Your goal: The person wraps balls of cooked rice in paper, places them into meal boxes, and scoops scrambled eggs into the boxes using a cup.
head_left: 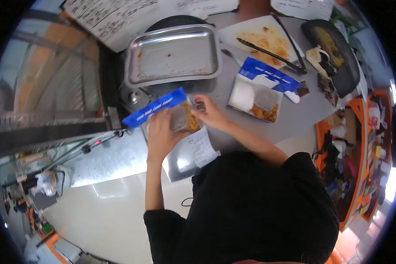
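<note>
A food box with a blue printed lid flap (156,107) lies at the counter's front edge, with a clear cup (178,119) and brownish food (192,123) inside. My left hand (161,132) rests over the box's left part, fingers on the cup and the flap's lower edge. At the box's right rim is my right hand (210,112), its fingers curled; whether they grip the rim is too small to tell. A printed receipt (201,147) hangs below the box. To the right stands a second open box (265,100) holding rice, a lidded cup and food.
A steel tray (174,55) with food residue sits behind the boxes. Black tongs (273,56) lie across a stained white board (262,37). At the right back is a dark pan (332,55). Orange shelves (361,158) stand at the right.
</note>
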`<state>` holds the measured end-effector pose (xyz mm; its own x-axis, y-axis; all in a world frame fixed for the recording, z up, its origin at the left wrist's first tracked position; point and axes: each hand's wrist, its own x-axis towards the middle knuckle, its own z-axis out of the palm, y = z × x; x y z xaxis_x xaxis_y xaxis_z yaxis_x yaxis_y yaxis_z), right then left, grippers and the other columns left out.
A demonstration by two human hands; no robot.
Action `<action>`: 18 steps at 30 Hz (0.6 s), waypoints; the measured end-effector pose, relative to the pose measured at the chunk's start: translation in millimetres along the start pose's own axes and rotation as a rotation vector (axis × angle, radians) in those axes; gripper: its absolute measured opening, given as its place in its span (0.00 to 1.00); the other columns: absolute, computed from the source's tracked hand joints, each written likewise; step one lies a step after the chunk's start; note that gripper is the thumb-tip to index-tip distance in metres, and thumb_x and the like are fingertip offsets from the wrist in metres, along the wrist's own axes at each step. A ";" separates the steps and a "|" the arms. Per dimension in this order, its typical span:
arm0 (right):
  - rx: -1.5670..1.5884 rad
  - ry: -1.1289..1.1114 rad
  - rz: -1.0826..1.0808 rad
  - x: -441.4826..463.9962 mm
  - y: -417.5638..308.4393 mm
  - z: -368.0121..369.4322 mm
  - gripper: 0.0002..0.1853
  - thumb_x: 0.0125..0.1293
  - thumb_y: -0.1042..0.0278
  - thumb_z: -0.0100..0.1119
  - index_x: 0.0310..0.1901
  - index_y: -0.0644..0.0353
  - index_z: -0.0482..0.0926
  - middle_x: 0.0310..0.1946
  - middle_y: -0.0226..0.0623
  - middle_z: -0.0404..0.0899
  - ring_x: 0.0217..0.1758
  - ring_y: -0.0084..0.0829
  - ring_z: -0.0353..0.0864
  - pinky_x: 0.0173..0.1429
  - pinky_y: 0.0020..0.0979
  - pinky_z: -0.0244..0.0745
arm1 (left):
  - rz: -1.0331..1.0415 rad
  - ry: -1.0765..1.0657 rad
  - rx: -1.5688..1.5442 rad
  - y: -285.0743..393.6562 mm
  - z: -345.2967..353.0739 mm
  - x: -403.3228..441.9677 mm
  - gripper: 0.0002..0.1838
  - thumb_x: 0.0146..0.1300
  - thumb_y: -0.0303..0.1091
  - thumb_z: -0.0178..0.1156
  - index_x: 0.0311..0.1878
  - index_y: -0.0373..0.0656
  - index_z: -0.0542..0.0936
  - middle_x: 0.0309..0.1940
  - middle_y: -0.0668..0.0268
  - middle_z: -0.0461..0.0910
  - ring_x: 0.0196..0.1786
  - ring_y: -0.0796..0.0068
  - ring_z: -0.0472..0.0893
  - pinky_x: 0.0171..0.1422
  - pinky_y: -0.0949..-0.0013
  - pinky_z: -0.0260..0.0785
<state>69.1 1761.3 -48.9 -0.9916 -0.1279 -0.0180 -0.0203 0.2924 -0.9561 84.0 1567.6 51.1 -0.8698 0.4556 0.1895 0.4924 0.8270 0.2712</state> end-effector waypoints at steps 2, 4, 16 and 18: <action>-0.037 0.064 0.032 -18.2 -1.5 7.8 0.29 0.58 0.66 0.58 0.59 0.60 0.57 0.50 0.44 0.65 0.48 0.33 0.71 0.47 0.31 0.72 | 0.013 0.124 -0.061 -14.8 -5.6 -28.7 0.37 0.43 0.37 0.67 0.57 0.38 0.63 0.55 0.55 0.65 0.56 0.54 0.66 0.59 0.56 0.57; 0.038 0.073 0.095 -27.9 -0.5 23.5 0.31 0.59 0.64 0.57 0.61 0.60 0.56 0.52 0.47 0.64 0.50 0.36 0.70 0.48 0.32 0.71 | -0.376 0.453 -0.076 -28.4 22.2 -70.5 0.32 0.52 0.34 0.61 0.60 0.37 0.61 0.58 0.54 0.62 0.61 0.58 0.61 0.64 0.60 0.51; -0.480 0.530 -0.146 -92.0 -67.2 -118.9 0.11 0.55 0.79 0.52 0.41 0.60 0.73 0.45 0.41 0.71 0.49 0.35 0.70 0.52 0.33 0.63 | -0.849 0.363 -1.161 -2.9 54.7 -82.0 0.27 0.64 0.32 0.42 0.65 0.33 0.54 0.65 0.55 0.54 0.66 0.65 0.55 0.68 0.69 0.44; -0.394 0.911 -0.054 -107.6 -40.9 -142.0 0.10 0.55 0.80 0.52 0.40 0.61 0.72 0.45 0.42 0.71 0.49 0.35 0.69 0.53 0.32 0.62 | -0.872 0.235 -1.034 2.4 41.3 -74.9 0.26 0.64 0.32 0.42 0.64 0.32 0.55 0.66 0.55 0.53 0.67 0.65 0.55 0.68 0.69 0.43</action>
<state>158.5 1897.7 33.7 -0.7042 0.5779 0.4125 0.0544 0.6231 -0.7803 149.0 1549.1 -1.4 -0.9322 -0.2320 -0.2778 -0.3159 0.1469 0.9374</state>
